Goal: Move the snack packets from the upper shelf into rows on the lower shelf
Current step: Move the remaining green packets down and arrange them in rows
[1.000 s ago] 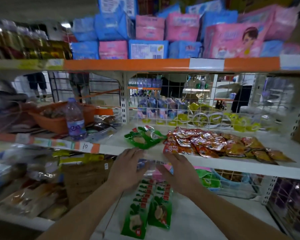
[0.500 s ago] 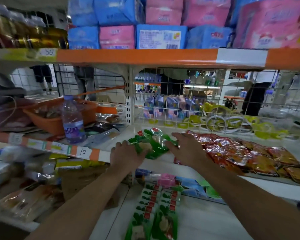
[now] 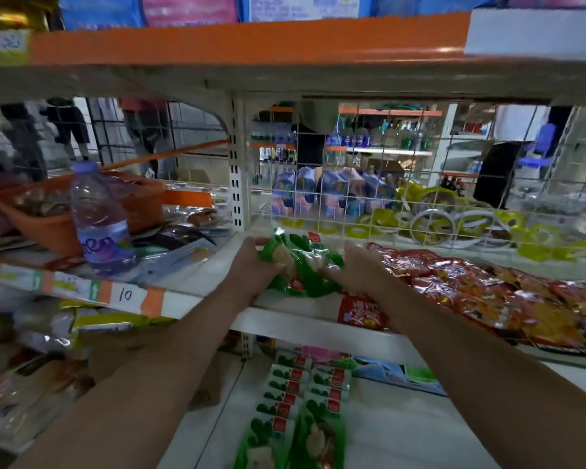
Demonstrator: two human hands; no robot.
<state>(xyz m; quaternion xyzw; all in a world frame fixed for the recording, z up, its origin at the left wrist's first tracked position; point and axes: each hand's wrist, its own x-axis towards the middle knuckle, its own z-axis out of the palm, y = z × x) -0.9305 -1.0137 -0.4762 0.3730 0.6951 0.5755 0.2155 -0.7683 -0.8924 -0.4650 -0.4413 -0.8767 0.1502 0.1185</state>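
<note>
A small pile of green snack packets (image 3: 301, 265) lies on the upper shelf (image 3: 214, 269), near its front edge. My left hand (image 3: 251, 265) grips the pile's left side with curled fingers. My right hand (image 3: 359, 269) grips its right side. To the right of the pile, several red and orange snack packets (image 3: 481, 296) spread over the same shelf. On the lower shelf (image 3: 403, 431), two overlapping rows of green packets (image 3: 295, 404) run toward me between my forearms.
A water bottle (image 3: 99, 221) and an orange basket (image 3: 48, 214) stand on the upper shelf at the left. A wire grid (image 3: 369, 198) closes the back. The orange-edged shelf above (image 3: 251, 42) hangs close overhead. Bagged goods (image 3: 31, 384) fill the lower left.
Both hands rose from the rows on the lower shelf to the upper shelf and closed on the green packet pile. The camera moved closer and tilted lower.
</note>
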